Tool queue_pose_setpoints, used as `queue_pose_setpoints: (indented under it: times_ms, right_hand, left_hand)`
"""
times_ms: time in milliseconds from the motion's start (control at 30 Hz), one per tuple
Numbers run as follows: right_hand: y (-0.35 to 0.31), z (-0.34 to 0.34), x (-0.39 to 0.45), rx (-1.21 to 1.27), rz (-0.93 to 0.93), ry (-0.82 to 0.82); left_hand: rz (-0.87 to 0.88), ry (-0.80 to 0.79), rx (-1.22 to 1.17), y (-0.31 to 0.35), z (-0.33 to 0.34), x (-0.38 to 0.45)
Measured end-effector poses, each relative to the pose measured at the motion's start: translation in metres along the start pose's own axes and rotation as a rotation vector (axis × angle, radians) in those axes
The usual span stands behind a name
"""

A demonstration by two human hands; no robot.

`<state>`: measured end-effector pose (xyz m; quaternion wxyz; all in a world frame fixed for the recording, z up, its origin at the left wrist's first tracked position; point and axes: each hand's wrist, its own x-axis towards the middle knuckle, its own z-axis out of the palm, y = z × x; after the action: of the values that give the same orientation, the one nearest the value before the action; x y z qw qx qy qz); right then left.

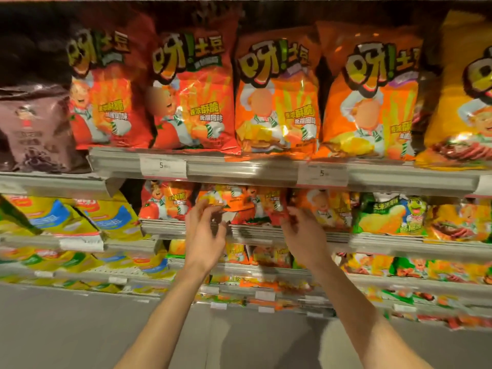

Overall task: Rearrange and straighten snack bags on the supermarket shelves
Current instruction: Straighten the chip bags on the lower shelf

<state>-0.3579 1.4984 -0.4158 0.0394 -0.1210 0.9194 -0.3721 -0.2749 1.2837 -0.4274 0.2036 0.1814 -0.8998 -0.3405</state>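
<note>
Orange and red snack bags fill the shelving in front of the person, whose two bare arms reach up to the second shelf [255, 231] from the top. Both hands work on the same group of small bags under the upper shelf's price rail [239, 170].

The left hand [206, 231] has its fingers curled, its grip pinching the lower corner of a tilted orange bag [226, 202] between thumb and fingertips. This bag leans to one side, out of line with its upright neighbours. The right hand [300, 230] closes its grip on the lower edge of a red bag [274, 209] just beside the orange one; motion blur makes it hard to tell exactly how many fingers are wrapped around it, but the thumb and forefinger appear to pinch the foil.

Left of the hands stands a small red tomato bag [162, 202], upright at the shelf front. To the right sit a small orange bag [327, 209] and a green bag [391, 217] with a frog-like figure.

On the top shelf, large bags stand in a row: two red ones [191, 91], two orange ones [277, 94], a yellow one [463, 97] at the far right and a dark brownish one [34, 129] at the far left. White price tags [163, 166] marked 5 hang on the rail. Yellow and blue bags [72, 217] lie slanted on the left section, and lower shelves hold more mixed bags above the grey floor [80, 328].
</note>
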Motion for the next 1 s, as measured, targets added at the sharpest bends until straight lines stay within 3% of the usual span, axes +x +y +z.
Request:
queue_pose_setpoints:
  times_ms: [300, 833, 1000]
  right_hand:
    - [-0.025, 0.017, 0.017, -0.201, 0.121, 0.059]
    - [0.005, -0.015, 0.034, 0.06, -0.002, 0.196]
    - [0.014, -0.016, 0.036, 0.178, -0.008, 0.235]
  left_hand:
    - [0.107, -0.091, 0.142, -0.015, 0.004, 0.035]
    - [0.127, -0.06, 0.221, -0.016, -0.001, 0.047]
    - [0.237, 0.012, 0.269, -0.014, -0.006, 0.049]
